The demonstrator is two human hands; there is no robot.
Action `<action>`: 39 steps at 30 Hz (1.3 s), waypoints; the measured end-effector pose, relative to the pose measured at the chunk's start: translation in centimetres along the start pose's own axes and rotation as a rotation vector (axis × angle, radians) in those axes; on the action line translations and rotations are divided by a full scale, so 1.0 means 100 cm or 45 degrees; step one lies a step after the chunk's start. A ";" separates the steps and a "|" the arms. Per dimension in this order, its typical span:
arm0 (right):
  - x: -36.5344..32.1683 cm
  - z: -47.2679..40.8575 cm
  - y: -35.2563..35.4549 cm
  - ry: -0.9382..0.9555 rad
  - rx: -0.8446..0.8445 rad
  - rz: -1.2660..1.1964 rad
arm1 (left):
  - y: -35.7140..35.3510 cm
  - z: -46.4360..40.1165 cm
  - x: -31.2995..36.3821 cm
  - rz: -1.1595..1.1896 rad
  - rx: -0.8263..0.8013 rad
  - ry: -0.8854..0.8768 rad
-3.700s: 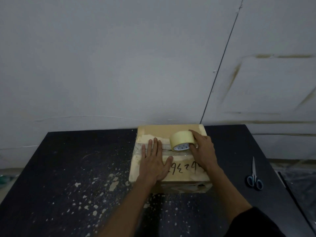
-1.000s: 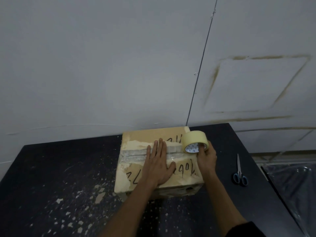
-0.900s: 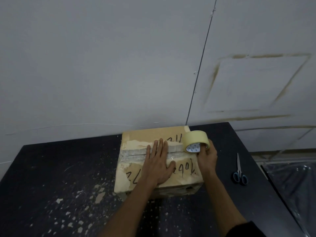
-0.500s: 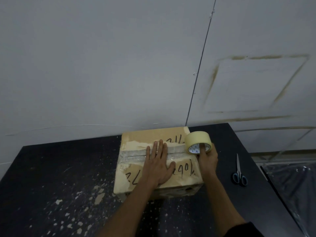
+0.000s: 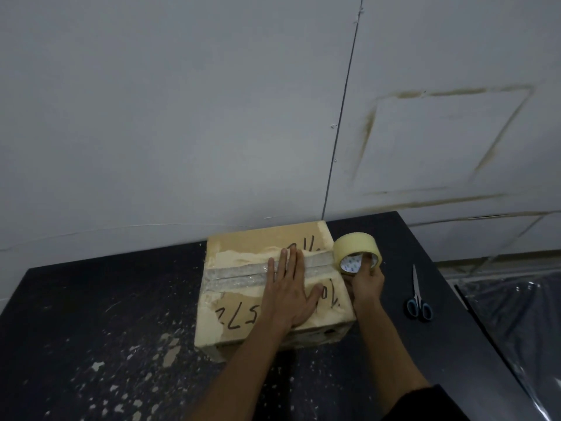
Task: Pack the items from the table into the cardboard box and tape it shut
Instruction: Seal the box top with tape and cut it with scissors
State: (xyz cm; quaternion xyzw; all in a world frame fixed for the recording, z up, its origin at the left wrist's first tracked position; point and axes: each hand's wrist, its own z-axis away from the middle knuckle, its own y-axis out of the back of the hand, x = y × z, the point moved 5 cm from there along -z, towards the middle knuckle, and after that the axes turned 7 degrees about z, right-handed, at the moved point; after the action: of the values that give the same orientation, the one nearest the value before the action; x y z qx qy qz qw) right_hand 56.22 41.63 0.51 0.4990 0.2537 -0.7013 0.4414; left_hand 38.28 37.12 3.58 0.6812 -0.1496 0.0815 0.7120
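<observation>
Just below the middle of the frame, the closed cardboard box (image 5: 243, 311) sits on the dark, paint-flecked surface (image 5: 91, 329), its far edge near the grey wall (image 5: 182, 117). A strip of clear tape (image 5: 236, 276) runs across the box top from its left edge toward the right, over torn patches and black handwritten marks. The left hand (image 5: 291, 294) lies flat on the lid with fingers straight and together, covering part of the strip, thumb spread to the right. The right hand (image 5: 365, 279) holds the tape roll (image 5: 356, 252) at the box's right edge, its grip closed with a finger hooked into the roll's core. Scissors (image 5: 418, 299) with blue handles lie on the surface to the right, well apart from the box.
</observation>
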 end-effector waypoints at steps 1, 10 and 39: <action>0.002 0.000 0.000 -0.042 0.001 -0.027 | 0.000 0.001 -0.001 -0.003 -0.003 0.004; 0.009 -0.004 -0.004 -0.128 -0.234 -0.164 | -0.002 -0.005 0.022 -0.039 0.014 -0.122; 0.051 -0.011 0.000 -0.363 -0.300 -0.178 | -0.018 -0.017 0.052 -0.056 -0.028 -0.124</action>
State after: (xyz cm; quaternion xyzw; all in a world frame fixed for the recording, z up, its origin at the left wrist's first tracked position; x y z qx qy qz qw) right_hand 56.21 40.63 -4.60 0.3207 0.3031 -0.7591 0.4785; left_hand 43.90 38.23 3.53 0.6797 -0.1699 0.0308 0.7129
